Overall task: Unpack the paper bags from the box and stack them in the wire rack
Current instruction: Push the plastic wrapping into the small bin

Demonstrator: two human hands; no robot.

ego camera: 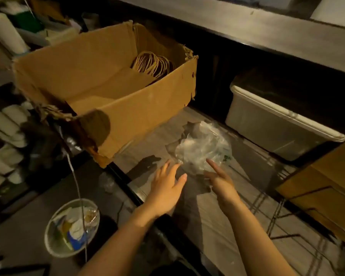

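Observation:
An open cardboard box [127, 108] sits on the left, raised above the floor. Brown paper bags [153, 66] with looped twine handles stand inside it at the far right corner. A crumpled sheet of clear plastic wrap [201, 148] lies on the floor below the box. My left hand [165, 188] hangs over the floor with fingers spread, holding nothing. My right hand [221, 180] is beside it, index finger straight and its tip at the edge of the plastic. A wire rack [283, 216] with brown paper bags [325, 198] stacked in it stands at the right.
A white plastic tub [277, 124] sits under the dark counter [267, 30] at the back right. A round bin [72, 228] with rubbish stands at the lower left. Stacks of white cups [4, 140] fill shelves at the far left. A thin cord [76, 182] hangs down.

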